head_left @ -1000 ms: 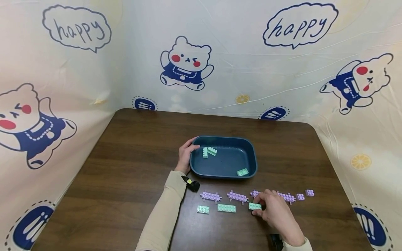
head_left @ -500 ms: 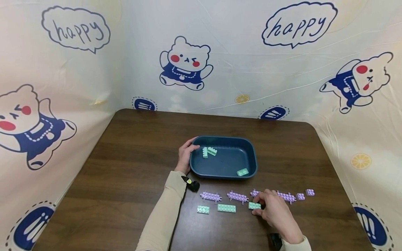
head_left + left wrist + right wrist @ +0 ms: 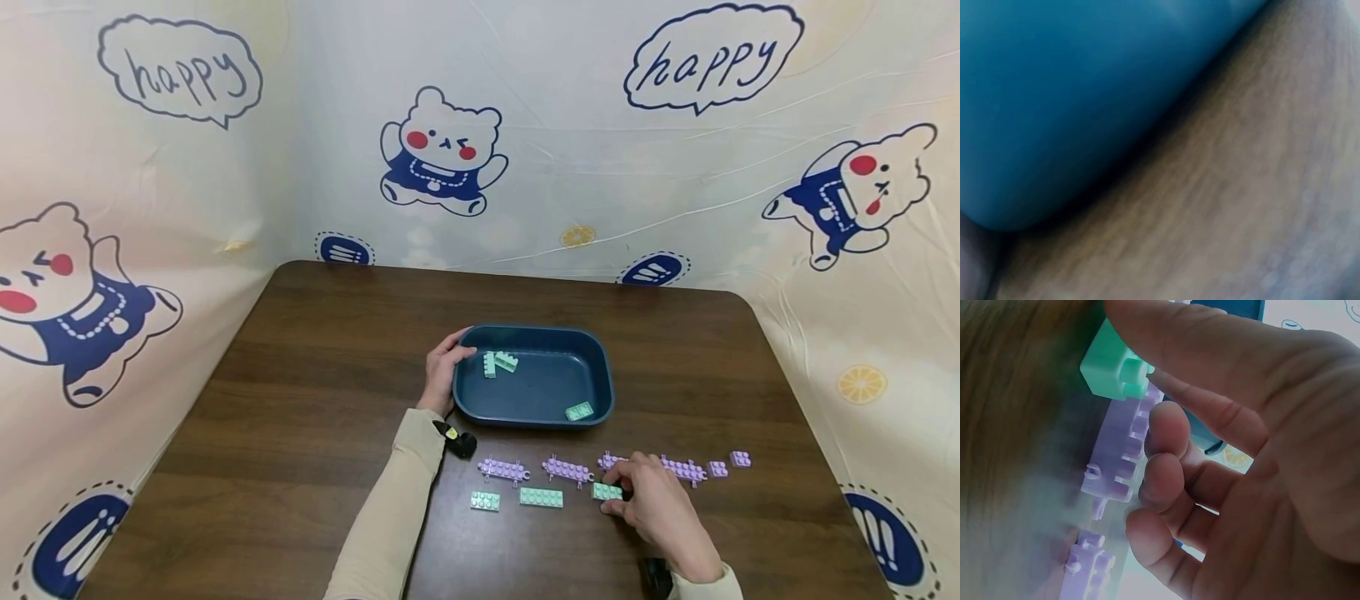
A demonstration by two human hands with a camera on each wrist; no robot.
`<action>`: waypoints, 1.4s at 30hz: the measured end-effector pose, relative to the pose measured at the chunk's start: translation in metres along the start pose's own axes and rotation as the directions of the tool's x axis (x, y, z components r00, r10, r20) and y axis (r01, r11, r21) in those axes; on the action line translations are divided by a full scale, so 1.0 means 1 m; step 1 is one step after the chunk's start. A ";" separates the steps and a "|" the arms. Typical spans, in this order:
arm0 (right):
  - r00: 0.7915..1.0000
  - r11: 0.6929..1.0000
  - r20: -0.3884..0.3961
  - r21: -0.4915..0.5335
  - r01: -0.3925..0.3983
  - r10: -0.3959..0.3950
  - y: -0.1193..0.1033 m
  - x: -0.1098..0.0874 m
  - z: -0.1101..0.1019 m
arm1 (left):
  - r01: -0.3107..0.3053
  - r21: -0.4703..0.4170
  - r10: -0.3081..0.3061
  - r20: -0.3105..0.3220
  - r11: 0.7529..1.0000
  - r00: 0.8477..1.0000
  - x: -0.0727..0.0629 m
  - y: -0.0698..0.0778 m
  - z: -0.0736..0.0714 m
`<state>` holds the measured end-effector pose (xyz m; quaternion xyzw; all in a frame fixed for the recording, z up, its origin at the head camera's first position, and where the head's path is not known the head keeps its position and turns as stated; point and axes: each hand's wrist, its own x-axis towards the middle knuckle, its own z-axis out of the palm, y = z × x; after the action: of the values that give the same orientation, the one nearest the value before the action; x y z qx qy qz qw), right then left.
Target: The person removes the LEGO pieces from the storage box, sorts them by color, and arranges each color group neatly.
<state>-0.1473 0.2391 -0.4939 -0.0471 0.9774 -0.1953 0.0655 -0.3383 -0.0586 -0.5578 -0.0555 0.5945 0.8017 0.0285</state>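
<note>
My left hand (image 3: 444, 371) grips the left end of a dark blue tray (image 3: 540, 387), thumb over its rim. In the left wrist view the tray's outer wall (image 3: 1072, 106) fills the upper left, blurred. With thumb and index finger, my right hand (image 3: 663, 512) pinches a mint-green toy building brick (image 3: 606, 492), which appears to rest on the table. The right wrist view shows the brick's studded end (image 3: 1110, 365) below the thumb, the other fingers curled. Left of it lie a longer green brick (image 3: 541, 497) and a shorter one (image 3: 485, 501).
Behind the green row runs a line of purple bricks with side pegs (image 3: 504, 471), partly hidden by my right hand. Two small purple bricks (image 3: 740, 459) lie at its right end. Inside the tray are a few green bricks (image 3: 579, 412). Patterned cloth surrounds the brown table (image 3: 300, 375).
</note>
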 end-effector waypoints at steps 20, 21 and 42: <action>0.993 0.985 -0.112 0.165 0.058 -0.040 -0.007 0.011 -0.049 | -0.020 0.004 0.019 0.013 1.000 1.000 0.004 0.004 0.000; 0.989 0.985 -0.143 0.160 0.068 -0.045 -0.007 0.014 -0.051 | -0.022 0.000 0.022 0.014 1.000 1.000 0.005 0.004 0.000; 0.963 0.962 0.004 -0.038 0.271 -0.271 -0.030 0.102 -0.039 | -0.016 0.017 0.016 0.016 1.000 1.000 0.001 -0.002 -0.002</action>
<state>-0.2514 0.2142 -0.4582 -0.1815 0.9653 -0.1839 0.0365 -0.3387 -0.0596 -0.5601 -0.0443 0.6016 0.7971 0.0272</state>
